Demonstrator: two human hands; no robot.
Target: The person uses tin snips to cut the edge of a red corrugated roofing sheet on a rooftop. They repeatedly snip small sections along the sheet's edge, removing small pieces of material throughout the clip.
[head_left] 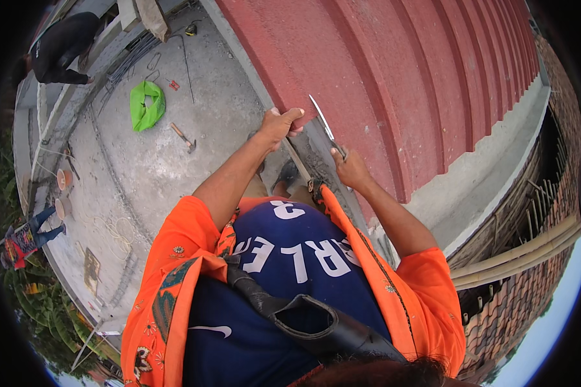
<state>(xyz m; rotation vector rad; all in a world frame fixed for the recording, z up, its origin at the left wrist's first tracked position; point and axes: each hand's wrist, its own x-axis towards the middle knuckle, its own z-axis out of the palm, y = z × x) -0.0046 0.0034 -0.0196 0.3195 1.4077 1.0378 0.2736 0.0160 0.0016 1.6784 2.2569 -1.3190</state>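
Observation:
A ribbed red roofing sheet (361, 84) slopes away on the right. My left hand (280, 128) is closed at the sheet's near edge, thumb on top and fingers curled beneath. To its right, my right hand (352, 169) grips the handle of a long, narrow silver-bladed cutting tool (321, 117). The blade points away from me over the red sheet, and its exact kind is hard to make out. Below my hands, a dark shoe (289, 173) shows beside the grey concrete edge.
On the concrete floor (142, 155) to the left lie a hammer (184, 137), a bright green bag (146, 106), a small red tool (173, 84) and a tape measure (191, 29). Far left, one person in black (64, 48) bends near boards; another person (26, 238) is lower down, near buckets (64, 206).

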